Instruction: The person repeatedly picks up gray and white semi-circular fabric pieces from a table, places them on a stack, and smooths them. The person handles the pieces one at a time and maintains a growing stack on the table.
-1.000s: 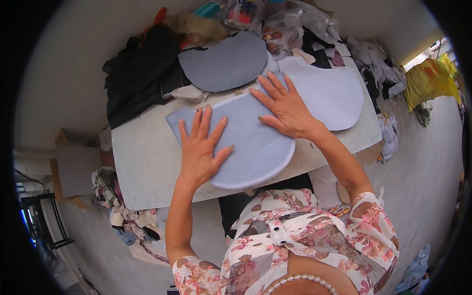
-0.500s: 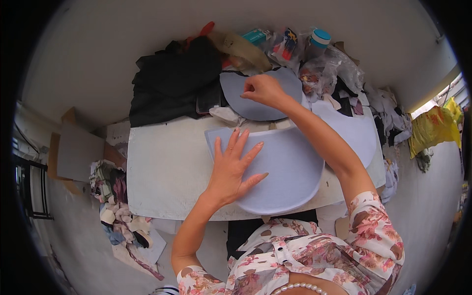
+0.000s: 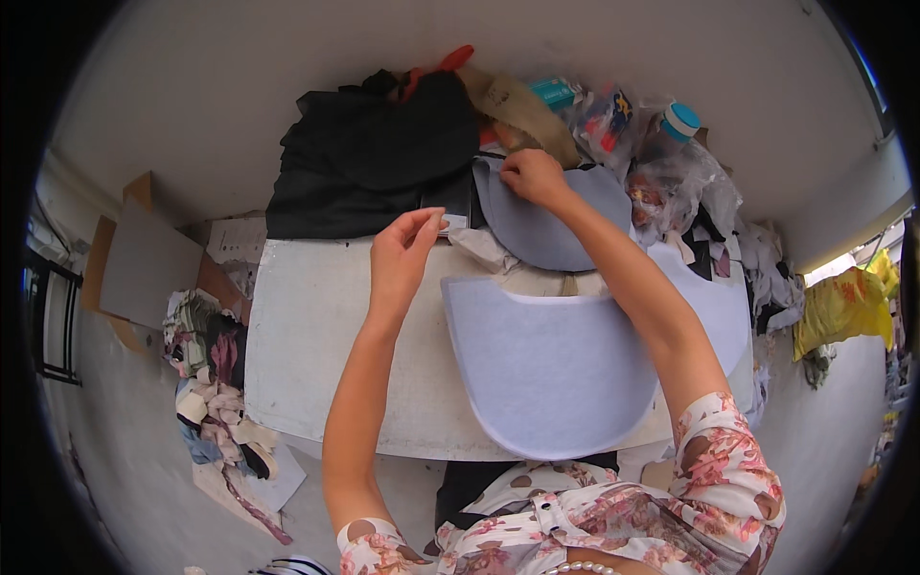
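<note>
My right hand (image 3: pixel 539 178) reaches to the back of the table, its thumb and fingers pinched at the upper left corner of a blue-grey curved fabric piece (image 3: pixel 556 235). Another layer shows along that piece's left edge. My left hand (image 3: pixel 402 254) is raised left of it, fingertips pressed together; anything between them is too small to make out. Just beyond those fingertips lies a dark flat object (image 3: pixel 448 199), partly hidden. A larger pale blue U-shaped piece with a white edge (image 3: pixel 556 374) lies in front, touched by neither hand, partly under my right forearm.
Black cloth (image 3: pixel 374 144) is heaped at the back left of the white table (image 3: pixel 316 345). A crumpled white scrap (image 3: pixel 482 249), plastic bags (image 3: pixel 685 192) and a blue-lidded jar (image 3: pixel 678 125) sit near the back. Another pale piece (image 3: pixel 709 307) lies right. Fabric scraps (image 3: pixel 216 402) pile up at left.
My left hand has lifted off the pale blue piece and gone forward, its spread fingers closing. My right hand has moved to the blue-grey piece's corner. The view has shifted slightly.
</note>
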Motion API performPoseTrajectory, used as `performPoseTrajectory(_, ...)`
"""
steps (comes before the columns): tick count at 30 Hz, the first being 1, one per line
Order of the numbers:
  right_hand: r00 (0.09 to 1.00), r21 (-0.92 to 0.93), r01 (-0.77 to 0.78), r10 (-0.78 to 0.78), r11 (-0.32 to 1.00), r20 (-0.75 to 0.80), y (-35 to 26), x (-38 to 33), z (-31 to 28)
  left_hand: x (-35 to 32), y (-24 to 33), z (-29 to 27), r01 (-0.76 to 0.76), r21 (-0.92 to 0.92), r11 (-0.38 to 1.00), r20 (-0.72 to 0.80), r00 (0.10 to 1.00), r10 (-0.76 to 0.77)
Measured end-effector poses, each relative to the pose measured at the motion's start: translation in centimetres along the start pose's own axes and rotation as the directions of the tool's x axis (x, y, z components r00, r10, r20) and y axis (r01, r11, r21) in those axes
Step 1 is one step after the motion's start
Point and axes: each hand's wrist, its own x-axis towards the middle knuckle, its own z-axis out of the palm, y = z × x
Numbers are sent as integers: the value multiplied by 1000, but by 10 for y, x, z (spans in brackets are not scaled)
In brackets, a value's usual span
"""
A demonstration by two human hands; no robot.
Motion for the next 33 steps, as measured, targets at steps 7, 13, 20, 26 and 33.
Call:
performPoseTrajectory(7, 960, 5, 247, -244, 969, -139, -29, -41, -54, 74, 0, 65, 434, 39, 900, 79, 897, -436)
performPoseTrajectory(13, 943, 392, 323, -259, 861, -209, -30, -48, -105, 68, 20, 88, -235, 221, 946, 48, 972, 230)
performPoseTrajectory(20, 933, 133, 226, -254, 965, 254, 22, -72, -144, 29, 72, 80, -537, 365, 760, 85, 832, 548)
performPoseTrajectory(26, 999, 420, 34, -40, 907, 4, 74, -126, -174, 15, 88, 53, -527, 289, 799, 0, 835, 550)
performPoseTrajectory(33, 958, 878, 143, 157, 457, -238, 34, -172, -198, -14, 107, 41, -405, -41, 913, -100, 911, 399)
